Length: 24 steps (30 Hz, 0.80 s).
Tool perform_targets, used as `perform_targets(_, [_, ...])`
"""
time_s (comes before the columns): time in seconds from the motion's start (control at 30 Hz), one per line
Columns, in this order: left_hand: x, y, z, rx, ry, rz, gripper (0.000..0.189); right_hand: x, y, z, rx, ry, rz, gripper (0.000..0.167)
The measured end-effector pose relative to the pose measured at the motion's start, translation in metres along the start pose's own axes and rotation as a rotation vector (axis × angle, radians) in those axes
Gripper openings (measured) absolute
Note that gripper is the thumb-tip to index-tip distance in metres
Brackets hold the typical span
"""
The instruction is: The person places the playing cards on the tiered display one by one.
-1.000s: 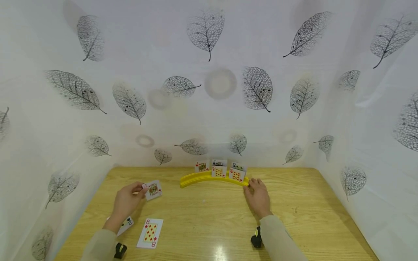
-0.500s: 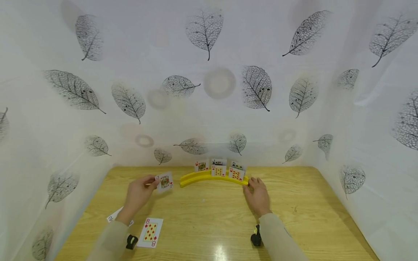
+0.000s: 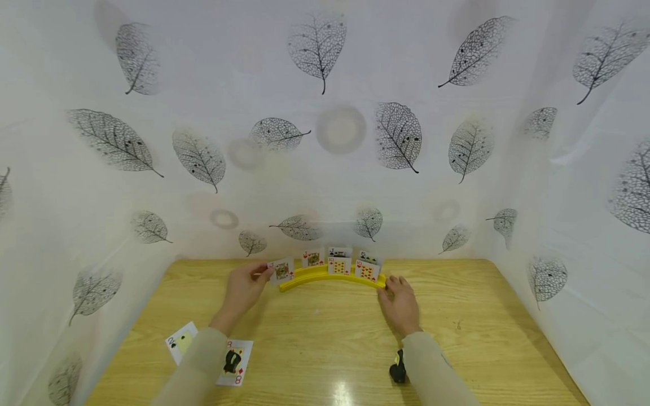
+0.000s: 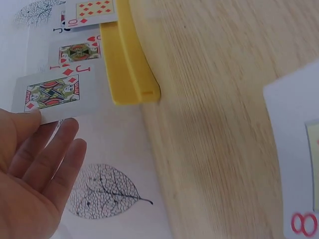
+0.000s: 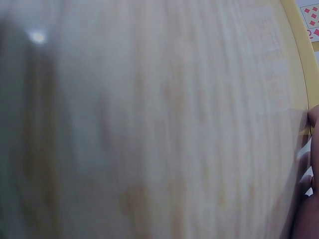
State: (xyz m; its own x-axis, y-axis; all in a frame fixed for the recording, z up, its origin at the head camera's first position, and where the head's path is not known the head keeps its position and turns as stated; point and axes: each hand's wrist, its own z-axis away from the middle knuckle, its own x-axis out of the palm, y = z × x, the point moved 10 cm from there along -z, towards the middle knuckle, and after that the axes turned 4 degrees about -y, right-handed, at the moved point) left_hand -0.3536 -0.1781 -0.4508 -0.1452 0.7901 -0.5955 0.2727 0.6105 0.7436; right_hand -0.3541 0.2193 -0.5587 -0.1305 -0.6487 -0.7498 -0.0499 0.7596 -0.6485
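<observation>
My left hand (image 3: 245, 290) pinches a jack of diamonds (image 3: 282, 271) by its left edge, between thumb and fingers. The card overlaps the left end of a curved yellow card holder (image 3: 321, 274) in the head view; the left wrist view shows its face (image 4: 52, 93) upright beside the holder's end (image 4: 130, 82). My right hand (image 3: 401, 304) grips the holder's right end, thumb in front. Standing in the holder are a jack of hearts (image 3: 313, 258), a ten of diamonds (image 3: 339, 266) and a ten of hearts (image 3: 367, 271). Behind the tens, black-suited cards are partly hidden.
An eight of diamonds (image 3: 241, 369) lies on the wooden table (image 3: 315, 344), partly covered by my left sleeve and wrist device. Left of that sleeve lies a black-suited two (image 3: 179, 340). A white leaf-print curtain (image 3: 284, 186) hangs behind and along both sides.
My left hand has carried the jack of diamonds right and away from me, from the table's left side to the holder's left end. The right hand has stayed at the holder.
</observation>
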Motion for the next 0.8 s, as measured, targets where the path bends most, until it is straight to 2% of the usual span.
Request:
perform_targets(0.2, [0.016,0.011,-0.010,0.068,0.020,0.021,0.016,0.000,0.001,0.000,0.002,0.000,-0.003,0.056])
perform_targets(0.4, [0.033,0.015,-0.016,0.044,-0.002,0.019,0.018,0.002,0.002,-0.001,0.002,-0.003,-0.001,0.057])
perform_targets(0.63, [0.047,0.022,-0.020,0.105,0.018,0.013,0.017,0.002,0.004,-0.002,0.006,-0.007,0.008,0.057])
perform_targets(0.8, [0.055,0.022,-0.022,0.102,0.020,0.014,0.017,0.001,0.003,-0.002,0.009,-0.006,0.004,0.057])
